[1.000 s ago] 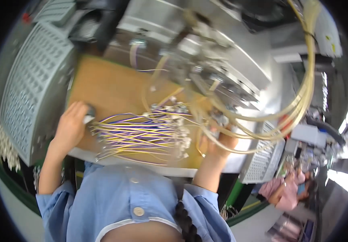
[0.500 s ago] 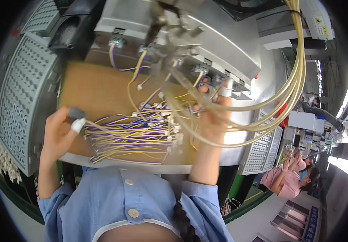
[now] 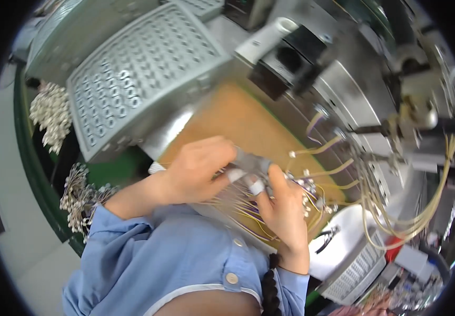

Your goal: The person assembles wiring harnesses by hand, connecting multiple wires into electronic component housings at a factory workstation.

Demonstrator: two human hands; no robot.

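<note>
My left hand (image 3: 198,169) and my right hand (image 3: 283,213) are close together above the work board, fingers closed in a pinch. Grey covers and white wraps sit on some fingertips. Motion blur and the fingers hide what lies between them. Under the hands a bundle of yellow and purple wires (image 3: 251,216) with small white connectors (image 3: 306,184) spreads over the brown board (image 3: 248,118). Several wires run from the board's right side toward the metal machine (image 3: 346,89).
A grey tray with rows of holes (image 3: 148,68) stands to the left. Beyond its edge hang white connector bunches (image 3: 51,116) and wire ends (image 3: 77,197). Looped yellowish tubes (image 3: 380,226) and a dark hand tool (image 3: 327,239) are at the right. A black box (image 3: 290,58) stands behind the board.
The view has swung left. My hands, formerly wide apart at the wire bundle's left and near the machine, have come together over the wires.
</note>
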